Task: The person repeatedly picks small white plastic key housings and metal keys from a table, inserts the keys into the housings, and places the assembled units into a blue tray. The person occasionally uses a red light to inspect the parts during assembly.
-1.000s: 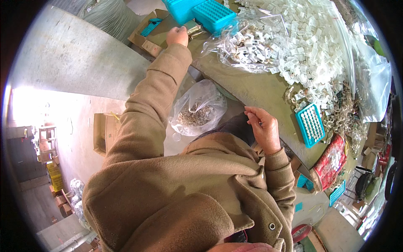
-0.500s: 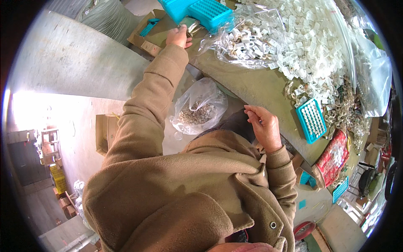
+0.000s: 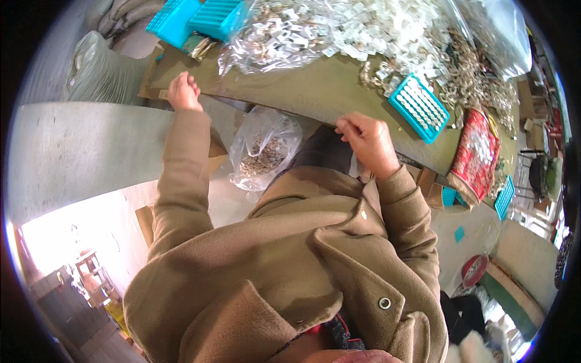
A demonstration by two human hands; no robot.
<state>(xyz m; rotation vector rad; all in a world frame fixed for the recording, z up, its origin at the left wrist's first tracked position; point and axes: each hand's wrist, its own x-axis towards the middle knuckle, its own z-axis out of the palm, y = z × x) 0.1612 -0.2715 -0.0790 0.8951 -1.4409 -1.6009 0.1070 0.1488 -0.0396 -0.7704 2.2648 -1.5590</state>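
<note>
My left hand (image 3: 184, 92) hovers at the left front part of the table (image 3: 266, 88), its fingers curled; what is in them, if anything, is hidden. Just beyond it a small shiny bundle (image 3: 197, 46) lies against two teal trays (image 3: 218, 19). My right hand (image 3: 370, 144) is at the table's front edge, thumb and forefinger pressed together. Whether it pinches something small does not show. Nearest to that hand on the tabletop is a teal tray (image 3: 419, 109) with rows of round white pieces.
Clear plastic film (image 3: 242, 57) lies by a big heap of translucent white pieces (image 3: 387, 30). Metal pieces (image 3: 478, 91) are piled at right, above a red patterned cloth (image 3: 475, 160). A plastic bag of small parts (image 3: 260, 158) stands below the table edge, left of my legs.
My left hand has come away from the shiny bundle by the teal trays, back toward the table's front edge. My right hand keeps its curled shape. The view has shifted.
</note>
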